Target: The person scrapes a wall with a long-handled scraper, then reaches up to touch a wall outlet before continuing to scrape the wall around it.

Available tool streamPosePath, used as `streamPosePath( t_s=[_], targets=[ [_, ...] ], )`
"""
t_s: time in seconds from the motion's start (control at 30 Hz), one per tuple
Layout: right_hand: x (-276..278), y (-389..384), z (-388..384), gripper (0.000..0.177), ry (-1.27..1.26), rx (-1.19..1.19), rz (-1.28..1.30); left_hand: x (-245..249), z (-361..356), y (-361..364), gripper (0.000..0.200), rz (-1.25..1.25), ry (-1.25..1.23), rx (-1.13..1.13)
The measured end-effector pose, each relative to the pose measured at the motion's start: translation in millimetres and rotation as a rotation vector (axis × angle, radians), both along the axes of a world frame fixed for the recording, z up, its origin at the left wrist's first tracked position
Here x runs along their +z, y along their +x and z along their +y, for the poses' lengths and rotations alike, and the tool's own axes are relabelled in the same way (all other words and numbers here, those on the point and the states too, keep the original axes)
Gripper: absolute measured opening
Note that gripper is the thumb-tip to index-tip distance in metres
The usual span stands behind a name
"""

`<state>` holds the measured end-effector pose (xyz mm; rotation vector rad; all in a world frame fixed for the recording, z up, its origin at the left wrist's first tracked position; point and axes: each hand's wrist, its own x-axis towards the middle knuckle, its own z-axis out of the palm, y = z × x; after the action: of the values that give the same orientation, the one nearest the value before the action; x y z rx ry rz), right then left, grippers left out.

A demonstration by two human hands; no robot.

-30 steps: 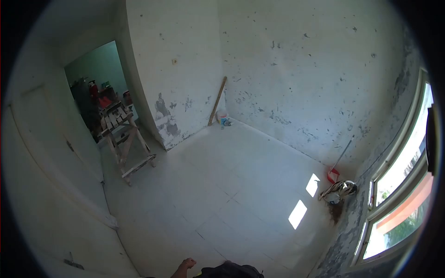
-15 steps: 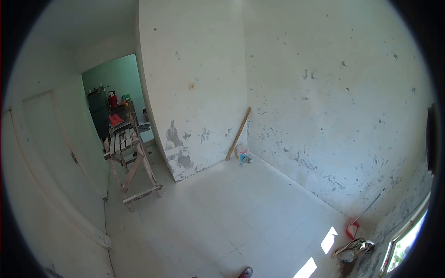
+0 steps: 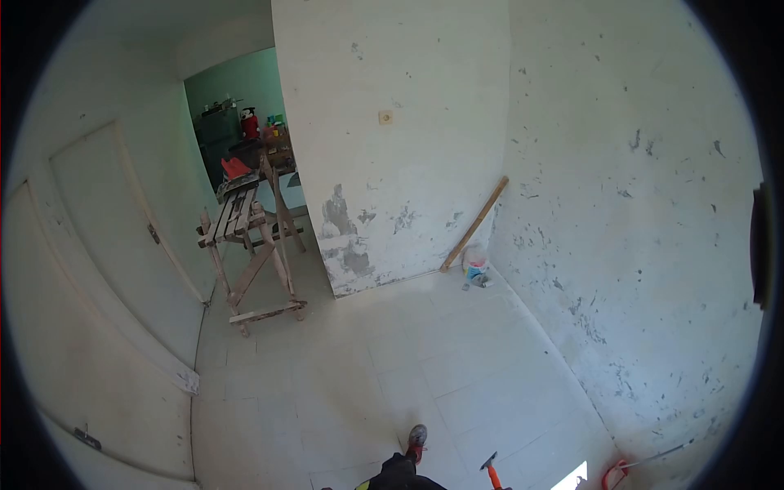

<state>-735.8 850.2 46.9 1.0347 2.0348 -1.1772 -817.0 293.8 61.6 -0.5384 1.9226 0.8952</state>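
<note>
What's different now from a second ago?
The view has swung left, so the window and the hand seen at first are out of frame. A shoe and an orange-handled tool now show at the bottom; whether a hand holds the tool can't be seen. The trestle, pole and bucket stayed put.

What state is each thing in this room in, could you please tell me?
Orange-handled tool: head up, grip out of view
Wooden stand: upright
Pole: leaning in the corner
Tub: upright
Socket: nothing plugged in
Far door: looks shut
Near door: looks shut
Right wall: chipped
</note>
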Motion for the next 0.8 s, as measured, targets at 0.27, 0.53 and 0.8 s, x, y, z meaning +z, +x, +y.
streamPosePath(
  t_s=[0.27, 0.53, 0.8],
  targets=[
    [-7, -201, 33, 0.031, -0.099, -0.204, 0.29, -42, 41, -163, 0.052, -0.093, 0.037, -0.047],
    [30, -361, 78, 0.038, 0.071, -0.012, 0.147, -12, 174, -516, 0.043, 0.476, 0.062, 0.019],
    [9, -572, 66, 0.046, 0.118, 0.2, 0.082, 79, 205, -737, 0.034, 0.703, 0.201, 0.195]
  ],
)
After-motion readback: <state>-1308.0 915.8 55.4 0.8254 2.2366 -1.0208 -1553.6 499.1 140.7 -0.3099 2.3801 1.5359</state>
